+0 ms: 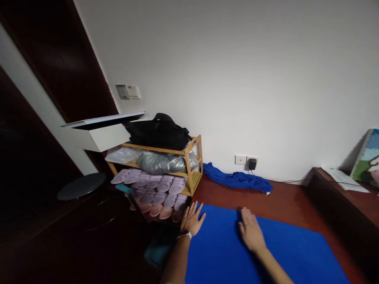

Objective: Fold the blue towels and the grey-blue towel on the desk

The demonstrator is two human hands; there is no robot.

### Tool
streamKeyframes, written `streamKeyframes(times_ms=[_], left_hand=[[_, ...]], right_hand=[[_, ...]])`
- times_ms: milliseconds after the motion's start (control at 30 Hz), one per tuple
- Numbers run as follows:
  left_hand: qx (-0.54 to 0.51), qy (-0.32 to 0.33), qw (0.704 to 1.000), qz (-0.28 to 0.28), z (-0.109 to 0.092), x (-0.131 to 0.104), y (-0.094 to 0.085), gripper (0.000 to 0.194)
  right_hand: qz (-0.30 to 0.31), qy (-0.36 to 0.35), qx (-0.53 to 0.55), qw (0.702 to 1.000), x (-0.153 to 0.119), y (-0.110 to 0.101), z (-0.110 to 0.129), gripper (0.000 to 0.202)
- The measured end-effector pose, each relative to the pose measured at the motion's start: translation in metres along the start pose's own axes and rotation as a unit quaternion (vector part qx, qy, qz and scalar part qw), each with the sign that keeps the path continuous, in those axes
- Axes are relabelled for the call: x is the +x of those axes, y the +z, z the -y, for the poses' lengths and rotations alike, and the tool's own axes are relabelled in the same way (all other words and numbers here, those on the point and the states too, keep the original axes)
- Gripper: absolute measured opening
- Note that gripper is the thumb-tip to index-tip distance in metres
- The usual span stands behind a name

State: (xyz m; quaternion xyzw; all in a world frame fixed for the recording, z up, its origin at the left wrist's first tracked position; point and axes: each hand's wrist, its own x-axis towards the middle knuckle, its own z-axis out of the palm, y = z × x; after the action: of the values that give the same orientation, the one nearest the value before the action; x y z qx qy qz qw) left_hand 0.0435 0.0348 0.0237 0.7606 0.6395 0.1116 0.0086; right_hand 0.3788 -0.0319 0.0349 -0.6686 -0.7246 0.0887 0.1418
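Blue cloth (219,244) (flat), beneath right hand (251,232)

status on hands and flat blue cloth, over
Left hand open at left edge of flat blue cloth. Right hand open over it, contact unclear. Crumpled blue cloth behind, along wall.

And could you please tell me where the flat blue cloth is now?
In the head view, the flat blue cloth lies at lower right on the reddish-brown surface, with the left hand at its left edge.

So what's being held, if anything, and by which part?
Nothing is held: left hand open at the edge of the blue cloth, right hand open over it.
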Motion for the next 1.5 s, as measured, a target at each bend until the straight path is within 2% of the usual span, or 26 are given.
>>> streamKeyframes(times_ms=[67, 133, 167, 233, 300, 367, 533, 600, 667, 733, 1000, 1167, 1267, 1333, 1367, 1433, 1500], left_hand=[[0.0, 0.001, 1.0, -0.002, 0.0, 0.0, 0.0, 0.061], [0.002, 0.001, 1.0, -0.003, 0.001, 0.0, 0.0, 0.061], [0.002, 0.0, 1.0, -0.002, 0.001, 0.0, 0.0, 0.06], [0.001, 0.0, 1.0, 0.0, 0.0, 0.001, 0.0, 0.06], [-0.001, -0.001, 1.0, 0.001, -0.001, 0.001, 0.0, 0.06], [0.0, -0.001, 1.0, 0.0, -0.001, 0.002, 0.0, 0.06], [-0.002, 0.005, 1.0, -0.011, 0.003, 0.004, 0.005, 0.06], [0.0, 0.01, 1.0, -0.015, 0.005, 0.006, 0.008, 0.06], [0.005, 0.012, 1.0, -0.016, 0.006, 0.007, 0.009, 0.059], [0.009, 0.013, 1.0, -0.015, 0.007, 0.009, 0.01, 0.059], [0.009, 0.011, 1.0, -0.01, 0.007, 0.008, 0.008, 0.059], [0.01, 0.003, 1.0, 0.004, 0.002, 0.006, 0.003, 0.059], [0.011, 0.004, 1.0, 0.003, 0.0, 0.004, 0.002, 0.059], [0.011, 0.002, 1.0, 0.003, -0.001, 0.003, 0.002, 0.059], [0.01, 0.002, 1.0, 0.004, -0.001, 0.002, 0.002, 0.06], [0.008, 0.001, 1.0, 0.004, -0.001, 0.001, 0.001, 0.06], [0.006, 0.0, 1.0, 0.003, -0.002, 0.0, 0.0, 0.061]], right_hand=[[0.051, -0.068, 0.036, 0.996, 0.008, 0.013, 0.064, 0.074], [0.087, -0.088, 0.053, 0.991, 0.012, 0.02, 0.1, 0.077], [0.096, -0.086, 0.055, 0.99, 0.013, 0.022, 0.107, 0.077], [0.101, -0.066, 0.048, 0.992, 0.011, 0.022, 0.099, 0.078], [0.091, -0.039, 0.031, 0.995, 0.004, 0.018, 0.066, 0.078], [0.075, -0.004, 0.003, 0.997, -0.008, 0.012, 0.011, 0.077], [0.036, 0.114, -0.081, 0.989, -0.054, -0.017, -0.178, 0.073], [0.02, 0.177, -0.104, 0.978, -0.072, -0.028, -0.239, 0.074], [0.003, 0.222, -0.119, 0.968, -0.084, -0.033, -0.276, 0.076], [-0.009, 0.237, -0.132, 0.963, -0.09, -0.034, -0.289, 0.079], [-0.016, 0.23, -0.113, 0.967, -0.089, -0.028, -0.287, 0.078], [0.043, 0.261, -0.11, 0.958, -0.085, -0.036, -0.295, 0.08], [0.07, 0.311, -0.104, 0.942, -0.07, -0.046, -0.279, 0.082], [0.067, 0.295, -0.101, 0.948, -0.051, -0.05, -0.247, 0.083], [0.062, 0.263, -0.097, 0.958, -0.04, -0.05, -0.221, 0.083], [0.047, 0.162, -0.079, 0.982, -0.017, -0.044, -0.153, 0.082], [0.039, 0.055, -0.051, 0.996, 0.003, -0.029, -0.069, 0.077]])
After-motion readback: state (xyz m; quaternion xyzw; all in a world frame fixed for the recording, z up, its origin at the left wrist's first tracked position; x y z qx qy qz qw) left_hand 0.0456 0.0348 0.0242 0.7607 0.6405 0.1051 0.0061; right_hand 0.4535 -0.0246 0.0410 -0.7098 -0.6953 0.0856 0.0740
